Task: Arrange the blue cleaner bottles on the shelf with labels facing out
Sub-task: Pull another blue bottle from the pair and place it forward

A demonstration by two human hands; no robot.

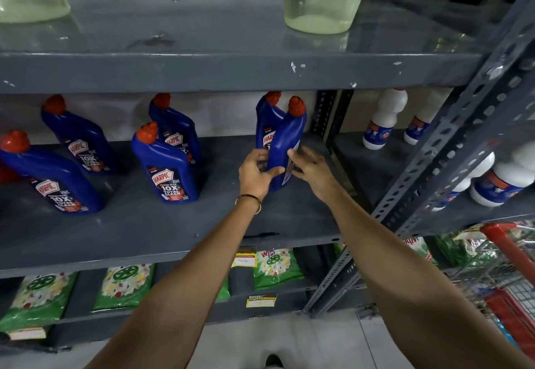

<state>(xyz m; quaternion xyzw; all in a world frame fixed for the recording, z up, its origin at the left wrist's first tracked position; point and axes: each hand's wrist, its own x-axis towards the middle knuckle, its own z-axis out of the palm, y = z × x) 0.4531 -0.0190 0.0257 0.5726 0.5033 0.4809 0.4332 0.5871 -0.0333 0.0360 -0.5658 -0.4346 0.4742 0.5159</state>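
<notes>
Fingers [262,155] of my left hand [256,173] wrap the lower body of a dark blue plastic cleaner bottle with an orange-red cap [285,142], thumb across its front; that grip is pressed onto it. My right hand [311,170] touches the bottle's right side with fingers loosely spread. The bottle stands upright on the grey metal shelf [173,232], its label turned to the right rather than outward. Just behind it stands a second blue bottle [267,121], label showing. Four more blue bottles [166,166] stand well apart to the left, labels forward. White bottles [382,119] sit in the next bay.
</notes>
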